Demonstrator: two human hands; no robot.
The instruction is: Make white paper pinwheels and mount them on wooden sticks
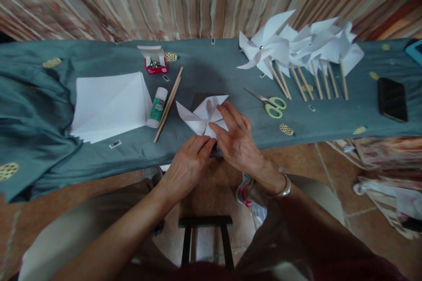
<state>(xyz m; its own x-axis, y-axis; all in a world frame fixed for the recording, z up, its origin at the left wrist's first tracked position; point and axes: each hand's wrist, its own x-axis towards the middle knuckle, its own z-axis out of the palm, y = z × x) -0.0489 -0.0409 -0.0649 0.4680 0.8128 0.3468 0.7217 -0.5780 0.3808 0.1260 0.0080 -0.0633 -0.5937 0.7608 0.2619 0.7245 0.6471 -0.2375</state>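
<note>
A white paper pinwheel (205, 116) without a stick lies at the table's near edge, its blades folded toward the middle. My left hand (190, 161) is closed, fingers together, pinching the pinwheel's near edge. On the right side of the same paper, my right hand (238, 140) grips with thumb and fingertips: the thumb is near the centre, the other fingers at the right blade. Part of the pinwheel is hidden under my fingers. Left of it are thin wooden sticks (169, 104) and a glue stick (157, 107). Scissors (270, 103) with green handles lie to the right.
A stack of white paper (110, 105) lies at left, below an open red box (156, 60) of small metal pieces. Several finished pinwheels (273, 44) on sticks lie at the back right. A dark phone (392, 99) rests far right on the green tablecloth (211, 70).
</note>
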